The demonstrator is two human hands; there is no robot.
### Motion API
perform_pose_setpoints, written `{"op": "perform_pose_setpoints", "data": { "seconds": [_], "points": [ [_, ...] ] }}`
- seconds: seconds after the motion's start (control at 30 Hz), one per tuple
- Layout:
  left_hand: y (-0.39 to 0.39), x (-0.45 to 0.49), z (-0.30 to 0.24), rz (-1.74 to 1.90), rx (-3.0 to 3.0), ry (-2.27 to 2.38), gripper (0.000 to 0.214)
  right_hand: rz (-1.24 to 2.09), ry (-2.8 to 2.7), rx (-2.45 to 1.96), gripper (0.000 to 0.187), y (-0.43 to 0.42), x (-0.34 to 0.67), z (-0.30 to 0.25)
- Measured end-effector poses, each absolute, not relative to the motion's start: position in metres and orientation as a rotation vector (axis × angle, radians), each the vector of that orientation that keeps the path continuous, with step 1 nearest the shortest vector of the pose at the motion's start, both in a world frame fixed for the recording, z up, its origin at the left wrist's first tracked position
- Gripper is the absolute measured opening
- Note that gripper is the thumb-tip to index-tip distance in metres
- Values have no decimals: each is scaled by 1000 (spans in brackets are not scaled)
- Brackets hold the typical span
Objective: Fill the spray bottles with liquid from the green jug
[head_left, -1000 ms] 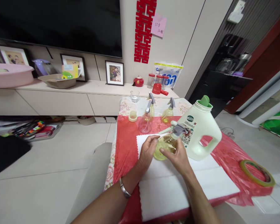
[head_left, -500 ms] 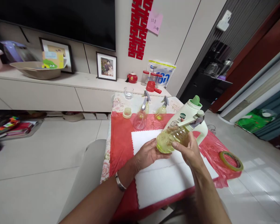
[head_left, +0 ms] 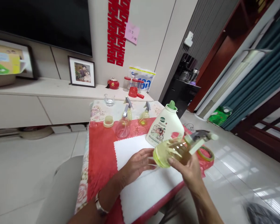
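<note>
My right hand (head_left: 190, 169) grips a yellow see-through spray bottle (head_left: 170, 151), tilted nearly on its side. Its grey-and-white trigger head points to the right and is slightly blurred. At the base of the bottle my left hand (head_left: 138, 163) is open, fingers stretched out; whether the fingertips touch the bottle I cannot tell. Behind the bottle stands a pale green detergent jug (head_left: 162, 126) with a green spout and no cap on it. Under both hands lies a white mat (head_left: 151, 189) with a scalloped edge.
A pink spray bottle (head_left: 123, 128), a small yellow spray bottle (head_left: 144, 117) and a pale cap (head_left: 108, 121) stand toward the table's far side. Another spray bottle is partly hidden. A glass cup (head_left: 109, 100) sits at the back left, a tape roll (head_left: 206, 153) at the right.
The view has turned to the right. The spray bottle has rotated, its trigger head now pointing rightward, away from the jug. My left hand's fingers have come off the bottle's underside and straightened.
</note>
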State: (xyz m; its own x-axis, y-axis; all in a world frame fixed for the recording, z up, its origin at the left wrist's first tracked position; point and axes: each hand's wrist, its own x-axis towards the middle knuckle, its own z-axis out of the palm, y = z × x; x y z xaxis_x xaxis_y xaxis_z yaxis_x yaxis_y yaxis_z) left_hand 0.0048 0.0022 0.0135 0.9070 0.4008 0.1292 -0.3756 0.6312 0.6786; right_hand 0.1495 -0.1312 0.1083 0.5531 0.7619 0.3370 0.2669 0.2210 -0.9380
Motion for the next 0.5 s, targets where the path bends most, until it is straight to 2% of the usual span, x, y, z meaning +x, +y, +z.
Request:
{"op": "perform_pose_setpoints", "data": {
  "seconds": [0.13, 0.23, 0.4, 0.5],
  "points": [
    [8, 4, 13, 487, 786, 175, 47, 209, -897, -1389, 89, -156, 208, 137],
    [11, 5, 13, 502, 788, 236, 45, 0, -864, -1518, 77, -157, 266, 153],
    [16, 9, 10, 493, 787, 303, 48, -70, -796, -1654, 71, -128, 346, 139],
    [20, 10, 8, 494, 780, 330, 47, -47, -769, -1722, 44, -99, 379, 113]
  ]
}}
